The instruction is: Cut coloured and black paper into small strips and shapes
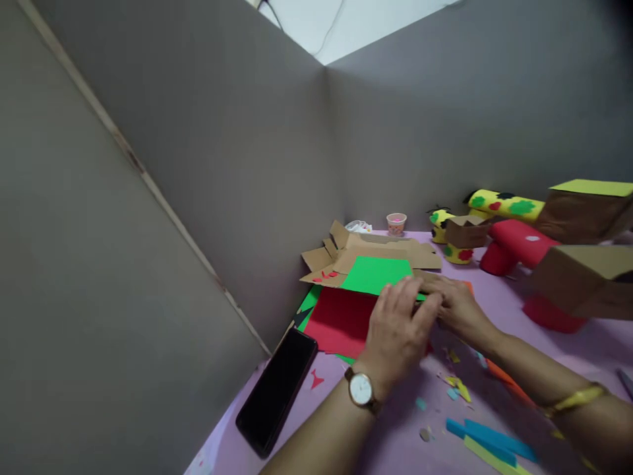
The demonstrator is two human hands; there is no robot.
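Note:
My left hand point(398, 330), with a wristwatch on its wrist, rests palm down on a red paper sheet point(341, 320) near its right edge. My right hand point(457, 303) lies just beyond it, fingers flat at the edge of a green paper sheet point(376, 274) and touching the left hand's fingertips. The green sheet lies on flattened brown cardboard point(376, 254). What the fingers pinch, if anything, is hidden by the left hand. Both sheets lie on a purple tabletop point(395, 442).
A black phone point(277, 389) lies at the near left by the grey partition wall point(198, 198). Paper scraps and blue and yellow strips point(489, 445) litter the near right. Decorated yellow and red paper rolls point(504, 204), brown boxes point(583, 277) and a small cup point(396, 223) stand behind.

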